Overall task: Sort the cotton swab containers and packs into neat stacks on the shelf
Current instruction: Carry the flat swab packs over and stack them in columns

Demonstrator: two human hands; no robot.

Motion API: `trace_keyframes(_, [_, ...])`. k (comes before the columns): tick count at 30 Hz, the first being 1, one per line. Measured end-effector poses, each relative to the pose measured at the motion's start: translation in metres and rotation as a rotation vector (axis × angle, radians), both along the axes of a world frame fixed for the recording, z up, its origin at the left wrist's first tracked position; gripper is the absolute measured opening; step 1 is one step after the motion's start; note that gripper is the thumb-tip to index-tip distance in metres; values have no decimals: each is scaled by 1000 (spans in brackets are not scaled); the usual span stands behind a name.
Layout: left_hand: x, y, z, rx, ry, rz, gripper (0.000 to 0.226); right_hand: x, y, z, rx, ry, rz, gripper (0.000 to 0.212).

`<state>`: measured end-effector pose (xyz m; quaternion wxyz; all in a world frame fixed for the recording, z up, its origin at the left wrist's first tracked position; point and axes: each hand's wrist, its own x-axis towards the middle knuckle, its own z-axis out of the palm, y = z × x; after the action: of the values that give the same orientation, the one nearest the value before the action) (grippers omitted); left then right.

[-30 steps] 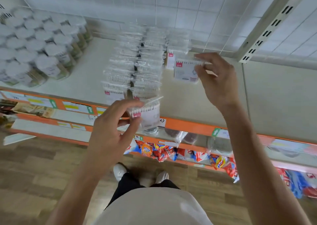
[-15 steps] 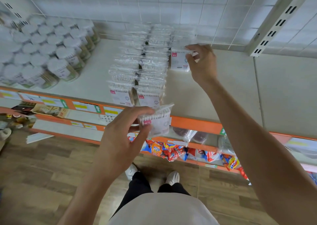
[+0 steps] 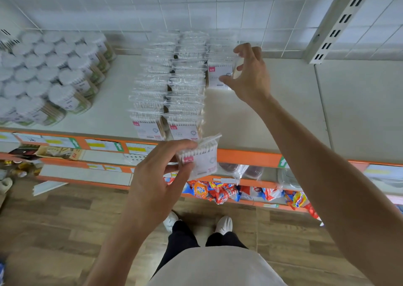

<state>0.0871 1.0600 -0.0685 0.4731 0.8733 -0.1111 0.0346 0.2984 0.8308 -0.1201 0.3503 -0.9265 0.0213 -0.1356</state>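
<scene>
From the head view, the left hand point(image 3: 157, 174) pinches a swab pack point(image 3: 201, 158) between thumb and fingers, in front of the shelf point(image 3: 261, 115) edge. The right hand point(image 3: 248, 74), fingers loosely curled, touches a pack point(image 3: 219, 74) standing at the rear of the third row. Packs point(image 3: 172, 85) fill two rows; round tubs point(image 3: 50, 74) crowd the left.

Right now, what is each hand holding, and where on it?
Left hand pinches a cotton swab pack by its left edge. Right hand hovers open at the third row's front pack, holding nothing.
</scene>
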Motion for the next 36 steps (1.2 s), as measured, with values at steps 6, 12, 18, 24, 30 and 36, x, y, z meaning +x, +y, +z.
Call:
trace_keyframes(6, [-2,2,-5,-16,-10,6,28,-37,2,18,-17,-66,-17,75])
trace_keyframes(12, [10,-13,-15,-45,5,-30,30,-185,-3,55,122,47,226,45])
trace_keyframes(18, [15,-28,-24,-51,-19,-129,32,-214,-4,49,97,47,265,46])
trace_keyframes(24, [42,-37,-6,-19,-81,-201,33,-187,1,48,126,-57,194,28])
trace_keyframes(30, [129,-18,39,273,-102,-287,62,-109,-8,59,158,-217,106,23])
trace_keyframes(36, [187,-9,33,587,-162,-259,62,-28,-5,28,71,-178,80,24])
